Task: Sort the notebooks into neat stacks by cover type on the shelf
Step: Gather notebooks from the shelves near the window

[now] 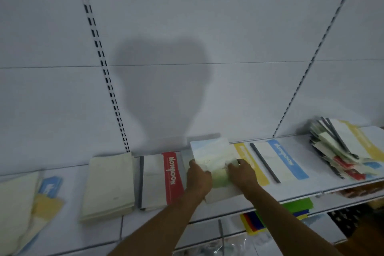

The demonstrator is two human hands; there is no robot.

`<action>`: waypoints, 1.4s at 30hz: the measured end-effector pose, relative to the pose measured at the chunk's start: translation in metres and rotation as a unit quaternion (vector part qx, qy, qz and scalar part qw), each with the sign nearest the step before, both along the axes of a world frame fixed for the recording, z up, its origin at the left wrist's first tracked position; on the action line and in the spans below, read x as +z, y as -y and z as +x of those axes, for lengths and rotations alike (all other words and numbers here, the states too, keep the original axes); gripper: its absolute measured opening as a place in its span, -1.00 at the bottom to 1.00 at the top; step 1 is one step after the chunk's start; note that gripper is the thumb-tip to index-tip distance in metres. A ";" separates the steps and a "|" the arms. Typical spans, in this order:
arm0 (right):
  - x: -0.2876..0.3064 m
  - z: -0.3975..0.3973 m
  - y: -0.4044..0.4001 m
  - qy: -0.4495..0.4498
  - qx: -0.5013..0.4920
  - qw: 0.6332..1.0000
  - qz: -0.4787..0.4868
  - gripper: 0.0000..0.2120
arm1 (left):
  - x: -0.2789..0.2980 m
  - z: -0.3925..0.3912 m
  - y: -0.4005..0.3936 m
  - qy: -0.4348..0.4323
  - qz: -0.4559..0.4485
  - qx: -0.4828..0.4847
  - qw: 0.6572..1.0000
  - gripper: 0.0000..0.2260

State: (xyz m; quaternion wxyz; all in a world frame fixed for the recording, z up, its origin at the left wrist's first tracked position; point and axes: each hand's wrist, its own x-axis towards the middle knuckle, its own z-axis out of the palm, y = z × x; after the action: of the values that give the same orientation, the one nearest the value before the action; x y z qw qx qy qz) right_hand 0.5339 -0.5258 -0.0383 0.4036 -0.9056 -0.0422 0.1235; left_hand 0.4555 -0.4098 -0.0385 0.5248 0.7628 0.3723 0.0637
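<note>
Shelf (295,191): one white board, carrying every notebook.
Messy pile (342,151): one, far right, count unclear.
Cream stack (108,185): one, left of centre.
Flat notebooks: three, red-band (162,181), yellow-band (249,160), blue-band (284,160).
Landscape notebook (214,160): one, tilted between red-band and yellow-band.
Left hand (198,176): fingers curled on its left edge.
Right hand (242,174): fingers curled on its right edge.
</note>
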 end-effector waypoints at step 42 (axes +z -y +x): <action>-0.019 0.043 -0.073 0.144 0.305 0.937 -0.094 -0.54 | -0.014 -0.004 -0.021 -0.090 0.202 0.058 0.974 -0.62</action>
State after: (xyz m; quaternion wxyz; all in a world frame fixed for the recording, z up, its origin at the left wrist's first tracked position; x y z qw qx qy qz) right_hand 0.5771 -0.4531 -0.0573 0.2489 -0.8911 -0.3624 0.1126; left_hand 0.4512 -0.3885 -0.0522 0.3198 0.8326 0.4411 0.0993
